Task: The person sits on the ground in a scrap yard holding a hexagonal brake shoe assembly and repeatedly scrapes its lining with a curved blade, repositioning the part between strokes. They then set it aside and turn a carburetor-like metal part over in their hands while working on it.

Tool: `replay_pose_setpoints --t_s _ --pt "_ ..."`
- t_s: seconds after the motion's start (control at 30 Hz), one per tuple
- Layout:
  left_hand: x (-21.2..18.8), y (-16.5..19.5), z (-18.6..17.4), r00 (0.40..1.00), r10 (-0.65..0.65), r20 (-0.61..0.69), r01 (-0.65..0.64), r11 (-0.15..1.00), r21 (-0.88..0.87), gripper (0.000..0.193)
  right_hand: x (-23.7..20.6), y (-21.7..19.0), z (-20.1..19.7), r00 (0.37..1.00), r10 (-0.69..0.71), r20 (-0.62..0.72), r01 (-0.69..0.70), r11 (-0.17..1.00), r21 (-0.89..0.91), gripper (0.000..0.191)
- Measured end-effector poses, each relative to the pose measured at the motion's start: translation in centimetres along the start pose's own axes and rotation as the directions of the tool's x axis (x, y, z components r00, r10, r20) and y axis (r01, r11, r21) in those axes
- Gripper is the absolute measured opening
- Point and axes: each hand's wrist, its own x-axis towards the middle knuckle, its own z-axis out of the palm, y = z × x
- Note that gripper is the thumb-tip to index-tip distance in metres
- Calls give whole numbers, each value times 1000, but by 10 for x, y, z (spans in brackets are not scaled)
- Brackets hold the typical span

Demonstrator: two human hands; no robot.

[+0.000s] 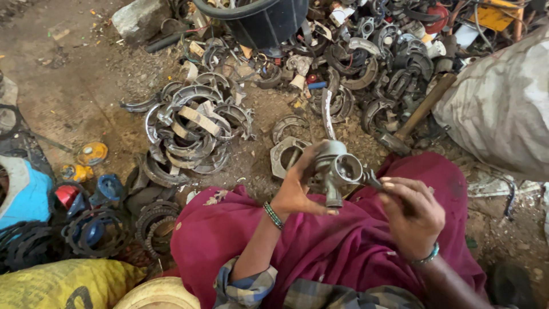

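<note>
- The grey metal carburettor body (pixel 336 170) sits above your lap, over the magenta cloth (pixel 320 240) across your knees — its round opening faces up toward you and a short stem points down.
- Your left hand (pixel 297 191) cups it from the left, fingers curled around its back and the thumb stretched out under the stem.
- Your right hand (pixel 413 214) is just right of it, fingers closed on a thin dark tool (pixel 372 180) whose tip meets the part's right side; what kind of tool it is you cannot tell.
- Straight ahead of the part, on the dirt floor, lies a squarish metal bracket (pixel 286 153) with a hole in it, close to your left fingers.
- Farther left spreads a heap of curved brake shoes (pixel 191 129); more of them lie scattered along the top right.
- A hammer (pixel 420 114) lies slanted to the upper right, beside a big grey sack (pixel 503 103).
- A black tub (pixel 257 20) stands at the top — well apart from your hands.
- A stack of toothed sprocket rings (pixel 154 226) lies at your left knee.
</note>
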Motion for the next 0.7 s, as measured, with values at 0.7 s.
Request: replay_pose_setpoints --t_s 0.7 --pt "-3 -27 -6 955 -240 -176 284 909 304 130 22 -6 -4 999 16 39 -12 995 -97 19"
